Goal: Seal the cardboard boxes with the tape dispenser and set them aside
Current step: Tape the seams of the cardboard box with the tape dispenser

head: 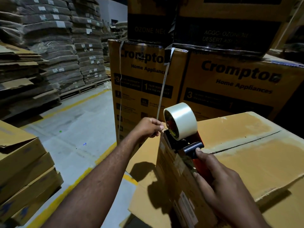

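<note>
Tape dispenser (182,139), red-bodied with a black handle and a glossy, translucent roll, sits at frame centre on the matte cardboard box's (246,153) left top edge, its long axis pointing upper left. The right hand (220,183) has its grip wrapped round the handle. The left hand (148,127) has a narrow, pinched grip beside the roll; I cannot tell what it holds.

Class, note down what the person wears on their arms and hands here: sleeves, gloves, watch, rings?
Nothing worn shows. The left hand and right hand have no gloves, rings or watch visible. The left forearm and right forearm are uncovered to the frame's edge; no sleeve appears.
</note>
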{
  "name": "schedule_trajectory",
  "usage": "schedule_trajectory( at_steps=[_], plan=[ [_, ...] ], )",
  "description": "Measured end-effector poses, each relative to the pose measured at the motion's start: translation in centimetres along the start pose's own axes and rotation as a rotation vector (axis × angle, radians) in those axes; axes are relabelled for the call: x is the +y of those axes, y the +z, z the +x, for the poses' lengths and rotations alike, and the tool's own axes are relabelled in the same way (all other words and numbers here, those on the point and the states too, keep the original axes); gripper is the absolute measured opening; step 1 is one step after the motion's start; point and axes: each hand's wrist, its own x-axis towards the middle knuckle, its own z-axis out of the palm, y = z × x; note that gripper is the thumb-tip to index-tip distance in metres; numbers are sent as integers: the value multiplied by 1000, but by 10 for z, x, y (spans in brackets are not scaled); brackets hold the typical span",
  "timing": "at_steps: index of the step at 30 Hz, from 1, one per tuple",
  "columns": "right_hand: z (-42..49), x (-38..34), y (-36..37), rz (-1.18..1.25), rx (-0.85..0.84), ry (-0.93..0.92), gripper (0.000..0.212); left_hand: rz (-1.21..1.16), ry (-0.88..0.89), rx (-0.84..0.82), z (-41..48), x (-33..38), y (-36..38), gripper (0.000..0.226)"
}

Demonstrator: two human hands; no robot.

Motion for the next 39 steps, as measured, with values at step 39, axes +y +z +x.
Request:
schedule_trajectory(
  at_steps=[39],
  plan=[
    [-18,-53,-28,-236,-232,230,66,-214,443,332,31,-58,70,37]
  ],
)
